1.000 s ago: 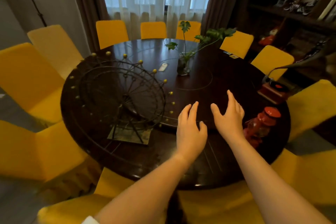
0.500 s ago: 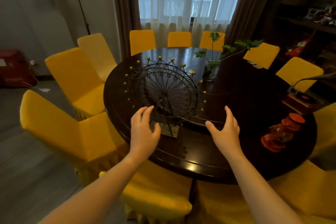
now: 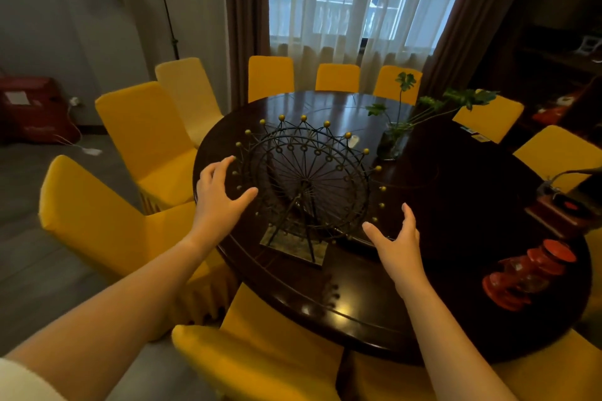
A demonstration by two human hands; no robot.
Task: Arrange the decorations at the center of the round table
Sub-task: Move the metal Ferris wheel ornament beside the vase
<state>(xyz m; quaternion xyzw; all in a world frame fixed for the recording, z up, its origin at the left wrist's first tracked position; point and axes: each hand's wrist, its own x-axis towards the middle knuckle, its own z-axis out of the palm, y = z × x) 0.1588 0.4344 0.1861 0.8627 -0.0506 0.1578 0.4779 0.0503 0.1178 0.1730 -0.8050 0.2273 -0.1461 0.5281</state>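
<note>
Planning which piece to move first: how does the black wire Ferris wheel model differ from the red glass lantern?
The black wire Ferris wheel model stands upright on a flat base; the red glass lantern lies on its side. The wheel is far larger and open wirework, the lantern compact and solid. Open hands flank the wheel; nothing is near the lantern. Both sit off-centre on the dark round table.

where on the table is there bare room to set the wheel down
Bare: the middle of the round table, between the plant vase and the red lantern. Crowded: the left side, filled by the ferris wheel with both hands around it.
</note>
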